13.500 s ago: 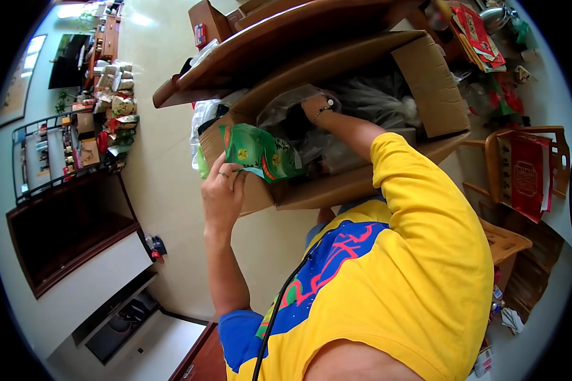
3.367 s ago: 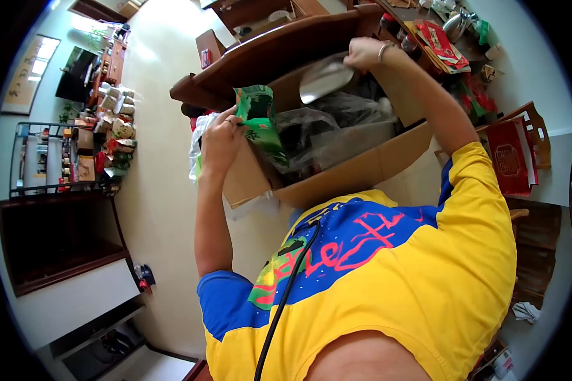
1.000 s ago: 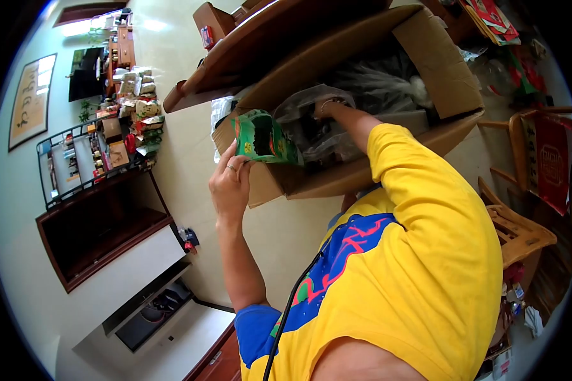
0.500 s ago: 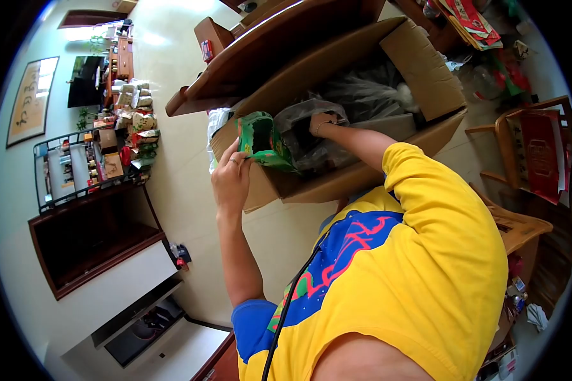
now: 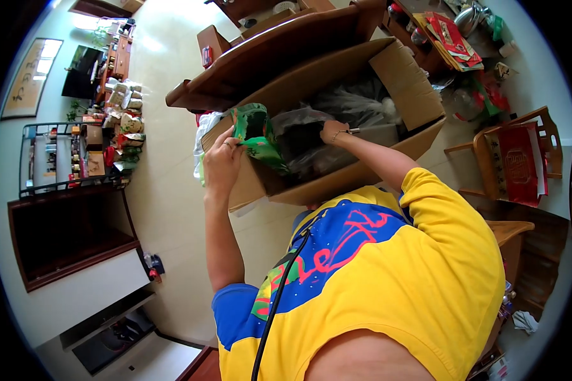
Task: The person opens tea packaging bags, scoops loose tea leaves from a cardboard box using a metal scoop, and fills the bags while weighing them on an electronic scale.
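Note:
My left hand (image 5: 222, 159) pinches the near rim of a green printed bag (image 5: 264, 152), whose mouth gapes and shows a dark inside. Right of it lies a clear plastic bag (image 5: 297, 117) with dark contents, spread open inside a large cardboard box (image 5: 341, 175). Over the right side of that clear bag is my right hand (image 5: 333, 132), closed in a fist. A slim, light-coloured handle end (image 5: 354, 130) pokes out of the fist near the wrist; the other end of this tool is hidden.
More clear plastic (image 5: 356, 101) fills the box's far part. A dark wooden furniture edge (image 5: 267, 60) runs along the box's far side. To the right stands a wooden chair (image 5: 489, 159) with a red bag (image 5: 518, 162). Packed goods (image 5: 127, 124) line the left.
My right hand has risen out of the clear bag's mouth and shifted slightly right, and the handle end now shows. My left hand still grips the green bag. The whole view has shifted a little.

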